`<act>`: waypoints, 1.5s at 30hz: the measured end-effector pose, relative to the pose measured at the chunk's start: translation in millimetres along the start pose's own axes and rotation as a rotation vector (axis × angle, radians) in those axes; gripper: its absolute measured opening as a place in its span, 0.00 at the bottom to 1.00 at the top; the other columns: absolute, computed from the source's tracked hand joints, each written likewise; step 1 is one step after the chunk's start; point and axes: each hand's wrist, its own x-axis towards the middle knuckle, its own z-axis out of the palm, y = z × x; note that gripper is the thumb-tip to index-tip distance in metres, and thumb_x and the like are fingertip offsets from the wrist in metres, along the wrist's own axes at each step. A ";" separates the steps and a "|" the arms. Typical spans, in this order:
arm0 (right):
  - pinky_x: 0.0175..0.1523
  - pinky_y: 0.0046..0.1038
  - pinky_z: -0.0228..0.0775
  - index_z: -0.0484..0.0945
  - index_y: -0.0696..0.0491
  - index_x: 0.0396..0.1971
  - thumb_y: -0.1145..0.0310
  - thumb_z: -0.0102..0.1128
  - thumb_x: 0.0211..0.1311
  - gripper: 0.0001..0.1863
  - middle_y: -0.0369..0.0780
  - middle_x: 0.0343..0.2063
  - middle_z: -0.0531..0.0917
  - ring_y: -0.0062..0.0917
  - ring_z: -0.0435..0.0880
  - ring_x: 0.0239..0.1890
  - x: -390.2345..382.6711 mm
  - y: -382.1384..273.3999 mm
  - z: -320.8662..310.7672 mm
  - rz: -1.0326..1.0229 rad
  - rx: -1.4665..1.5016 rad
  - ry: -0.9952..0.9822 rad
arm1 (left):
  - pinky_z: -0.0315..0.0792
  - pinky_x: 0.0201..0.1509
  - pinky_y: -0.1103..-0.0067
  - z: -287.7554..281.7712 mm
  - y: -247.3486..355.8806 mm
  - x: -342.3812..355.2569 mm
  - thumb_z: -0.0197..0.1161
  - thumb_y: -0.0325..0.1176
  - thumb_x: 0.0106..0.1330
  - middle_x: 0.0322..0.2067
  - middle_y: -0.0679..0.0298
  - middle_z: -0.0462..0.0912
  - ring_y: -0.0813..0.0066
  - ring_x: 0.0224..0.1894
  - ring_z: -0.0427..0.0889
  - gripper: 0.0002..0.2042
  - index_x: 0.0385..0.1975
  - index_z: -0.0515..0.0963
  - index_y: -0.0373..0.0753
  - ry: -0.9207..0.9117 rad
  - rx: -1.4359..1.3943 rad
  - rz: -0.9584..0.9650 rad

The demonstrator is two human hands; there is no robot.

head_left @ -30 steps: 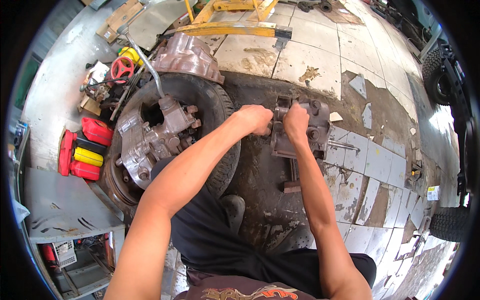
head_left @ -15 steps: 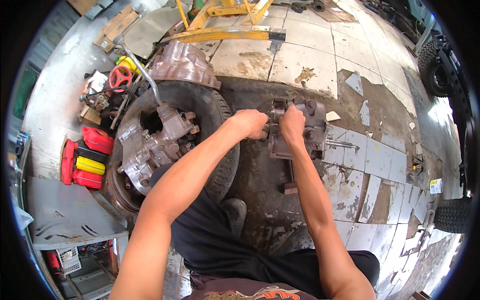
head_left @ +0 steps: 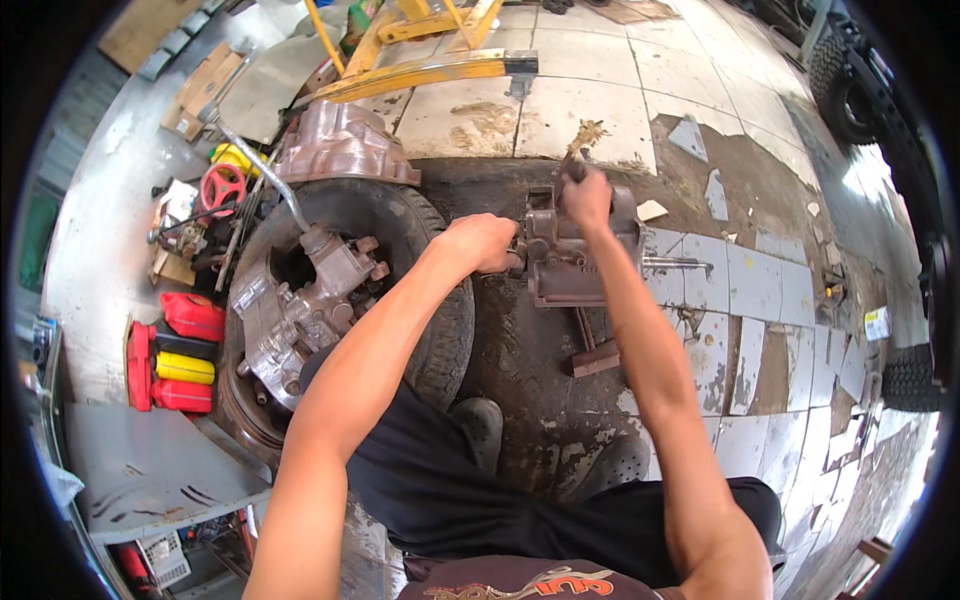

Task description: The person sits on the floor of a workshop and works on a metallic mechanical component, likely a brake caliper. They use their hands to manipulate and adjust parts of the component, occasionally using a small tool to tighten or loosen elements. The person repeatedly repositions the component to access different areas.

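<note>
A brown metal gearbox case (head_left: 565,272) lies ahead of me, right of centre, with a bright shaft (head_left: 675,263) sticking out of its right end. My left hand (head_left: 480,243) is at the left end of the case, its fingers curled round a dark part there that they mostly hide. Over the top of the case my right hand (head_left: 587,200) is closed. A dark piece (head_left: 574,163) pokes out beyond its fingers; its kind cannot be made out. Under the case shows a rusty metal bar (head_left: 597,359).
Left of me, a larger gear housing (head_left: 290,315) with a long lever (head_left: 255,155) rests on a tyre (head_left: 455,330). Behind it is another brown casting (head_left: 345,145). A yellow frame (head_left: 430,72) stands farther off. Broken tiles (head_left: 745,290) cover the floor at right.
The view has shifted slightly. My right hand has lifted toward the far side of the case. The case looks turned, with more of its near side showing. My left hand stays at its left end.
</note>
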 end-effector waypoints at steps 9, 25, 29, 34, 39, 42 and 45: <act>0.52 0.38 0.75 0.83 0.57 0.43 0.71 0.58 0.51 0.17 0.53 0.39 0.84 0.43 0.84 0.44 27.5 -56.0 -36.7 -0.032 -0.261 -0.548 | 0.72 0.56 0.63 7.3 -19.8 -16.4 0.66 0.45 0.61 0.46 0.47 0.82 0.51 0.53 0.79 0.25 0.56 0.75 0.39 -0.002 0.033 -0.050; 0.52 0.40 0.75 0.83 0.58 0.38 0.72 0.53 0.53 0.14 0.52 0.27 0.84 0.42 0.84 0.32 -18.4 -13.5 -41.0 -0.545 -0.597 -0.471 | 0.73 0.56 0.62 -2.8 -6.2 -28.2 0.63 0.48 0.62 0.47 0.46 0.81 0.50 0.53 0.79 0.24 0.49 0.77 0.34 0.082 0.024 0.001; 0.44 0.44 0.76 0.81 0.65 0.28 0.72 0.52 0.51 0.13 0.57 0.30 0.83 0.47 0.85 0.36 -8.5 -28.5 -47.8 -0.247 -0.476 -1.251 | 0.72 0.57 0.62 -1.2 -6.0 -33.0 0.64 0.48 0.62 0.48 0.46 0.81 0.50 0.54 0.78 0.25 0.50 0.77 0.34 0.085 -0.010 -0.006; 0.49 0.40 0.76 0.83 0.62 0.32 0.62 0.56 0.54 0.17 0.51 0.34 0.85 0.43 0.85 0.40 -34.9 -16.3 -34.0 -0.438 -0.725 -0.481 | 0.72 0.56 0.64 -3.1 -3.0 -31.1 0.63 0.48 0.63 0.46 0.46 0.82 0.51 0.53 0.79 0.27 0.57 0.73 0.37 0.076 0.016 -0.021; 0.51 0.42 0.76 0.84 0.62 0.31 0.63 0.55 0.54 0.16 0.54 0.44 0.81 0.48 0.81 0.47 -5.8 -52.1 -37.1 -0.288 -0.732 -1.355 | 0.72 0.56 0.65 -3.3 -6.7 -34.1 0.63 0.48 0.63 0.47 0.45 0.81 0.51 0.53 0.79 0.28 0.57 0.73 0.35 0.064 0.007 -0.018; 0.51 0.44 0.76 0.85 0.61 0.32 0.64 0.57 0.53 0.15 0.56 0.50 0.77 0.49 0.77 0.54 -20.3 -31.4 -30.0 -0.368 -0.626 -0.687 | 0.72 0.56 0.65 -0.3 -6.4 -32.0 0.63 0.48 0.63 0.46 0.45 0.81 0.51 0.53 0.79 0.28 0.57 0.73 0.35 0.095 -0.004 -0.007; 0.54 0.44 0.75 0.85 0.59 0.37 0.61 0.58 0.54 0.18 0.55 0.50 0.79 0.47 0.78 0.55 -56.8 -24.8 -27.5 -0.436 -0.675 -0.662 | 0.72 0.56 0.65 -6.0 -2.4 -34.7 0.63 0.48 0.63 0.46 0.44 0.81 0.50 0.52 0.79 0.28 0.58 0.73 0.35 0.081 0.004 -0.034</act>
